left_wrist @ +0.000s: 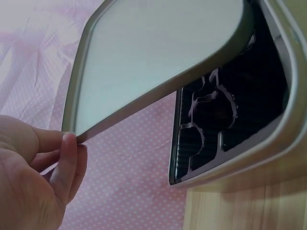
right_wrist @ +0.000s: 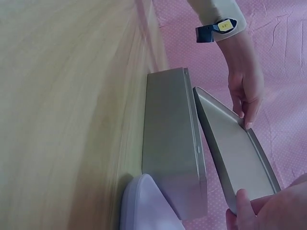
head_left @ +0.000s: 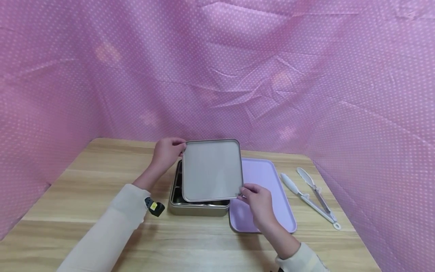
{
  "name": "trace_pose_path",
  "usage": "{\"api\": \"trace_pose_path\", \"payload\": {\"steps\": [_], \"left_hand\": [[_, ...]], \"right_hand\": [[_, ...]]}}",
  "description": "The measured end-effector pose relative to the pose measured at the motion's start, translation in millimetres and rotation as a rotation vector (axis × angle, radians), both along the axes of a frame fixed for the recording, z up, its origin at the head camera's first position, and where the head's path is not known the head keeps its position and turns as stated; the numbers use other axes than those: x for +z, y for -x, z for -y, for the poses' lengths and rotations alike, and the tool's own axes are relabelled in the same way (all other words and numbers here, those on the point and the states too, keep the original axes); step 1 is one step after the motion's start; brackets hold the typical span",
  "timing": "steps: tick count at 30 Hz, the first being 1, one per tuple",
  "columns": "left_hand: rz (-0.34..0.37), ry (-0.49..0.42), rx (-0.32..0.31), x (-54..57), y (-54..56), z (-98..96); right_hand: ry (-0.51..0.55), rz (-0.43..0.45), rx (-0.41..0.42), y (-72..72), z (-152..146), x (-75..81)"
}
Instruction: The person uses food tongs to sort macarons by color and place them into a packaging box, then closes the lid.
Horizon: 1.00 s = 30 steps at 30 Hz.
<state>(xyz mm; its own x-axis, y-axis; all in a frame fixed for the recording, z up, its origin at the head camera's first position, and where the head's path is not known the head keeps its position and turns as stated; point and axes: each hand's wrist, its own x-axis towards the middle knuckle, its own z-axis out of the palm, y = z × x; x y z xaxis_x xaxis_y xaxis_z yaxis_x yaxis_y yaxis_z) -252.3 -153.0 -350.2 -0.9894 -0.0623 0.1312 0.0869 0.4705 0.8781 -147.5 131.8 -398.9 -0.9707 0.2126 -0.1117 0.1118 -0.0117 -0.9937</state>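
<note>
A square metal lid [head_left: 212, 170] is held tilted above a gold-coloured tin box [head_left: 198, 210], apart from its rim along the front. My left hand [head_left: 167, 154] pinches the lid's far left corner between thumb and fingers. At the near right corner, my right hand [head_left: 257, 202] pinches the lid's edge. Inside the box, a dark divided insert [left_wrist: 216, 115] with curved cut-outs shows in the left wrist view; the lid hides much of it in the head view. The right wrist view shows both hands on the lid, beside the upright wall of the tin box [right_wrist: 168, 129].
A lilac tray [head_left: 265, 177] lies right of the box, partly behind my right hand. Farther right, white-tipped tongs [head_left: 316, 200] lie spread on the wooden table [head_left: 68, 211]. A pink dotted curtain [head_left: 217, 68] hangs behind the table and along its sides.
</note>
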Motion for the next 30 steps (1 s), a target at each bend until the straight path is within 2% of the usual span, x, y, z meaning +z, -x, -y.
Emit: {"api": "trace_pose_path", "payload": {"steps": [4, 15, 24, 30], "left_hand": [[-0.009, 0.032, 0.009, 2.4, -0.5, -1.7], [0.017, -0.019, 0.002, 7.1, -1.9, -5.1], [0.038, -0.133, -0.027, 10.0, -2.6, -6.8], [-0.005, -0.265, -0.100, 22.4, -9.2, 0.2]], "right_hand": [[0.013, 0.007, -0.009, 1.8, -1, -1.8], [0.018, -0.002, -0.017, 0.7, 0, -1.0], [0.022, -0.029, -0.013, 1.4, -1, -1.5], [0.069, -0.098, -0.040, 4.1, -5, 14.9]]}}
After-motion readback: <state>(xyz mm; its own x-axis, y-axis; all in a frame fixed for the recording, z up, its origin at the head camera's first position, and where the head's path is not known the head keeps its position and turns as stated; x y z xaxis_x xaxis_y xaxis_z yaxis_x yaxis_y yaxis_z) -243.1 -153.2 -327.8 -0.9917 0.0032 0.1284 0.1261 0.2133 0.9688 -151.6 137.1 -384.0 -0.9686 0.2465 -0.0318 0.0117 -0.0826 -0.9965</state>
